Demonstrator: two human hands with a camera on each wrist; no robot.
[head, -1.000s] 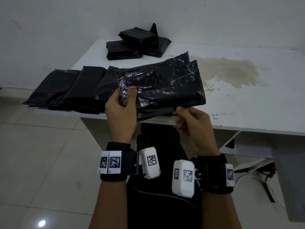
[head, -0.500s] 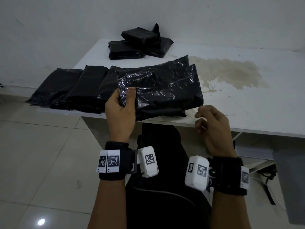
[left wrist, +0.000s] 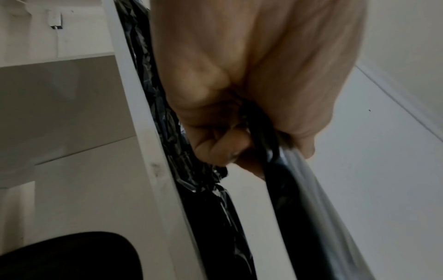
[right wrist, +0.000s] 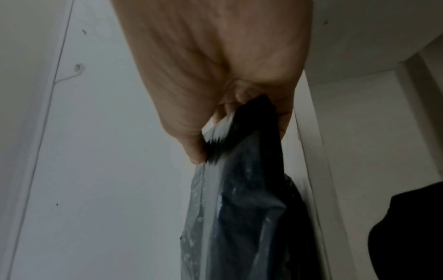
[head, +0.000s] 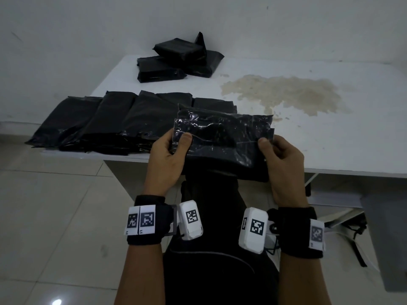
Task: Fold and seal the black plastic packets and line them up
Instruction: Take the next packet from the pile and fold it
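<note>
I hold a shiny black plastic packet [head: 222, 139] above the near edge of the white table [head: 330, 146]. My left hand [head: 174, 148] pinches its left end, thumb on top, and the left wrist view shows the fingers curled round the packet [left wrist: 294, 189]. My right hand [head: 275, 153] pinches the right end; in the right wrist view the packet's edge [right wrist: 242, 180] sits between thumb and fingers. The top part of the packet is folded down toward me. A row of black packets [head: 114, 122] lies side by side on the table's left part.
A loose pile of black packets [head: 176, 60] sits at the table's back left by the white wall. A brown stain [head: 286, 93] covers the table's middle. My dark-clothed lap [head: 215, 249] is below the hands, and tiled floor [head: 55, 216] lies to the left.
My right hand let go of the lower edge, swung right and now pinches the packet's right end. The packet has been folded down and looks shorter. The view shifted, showing more of the row.
</note>
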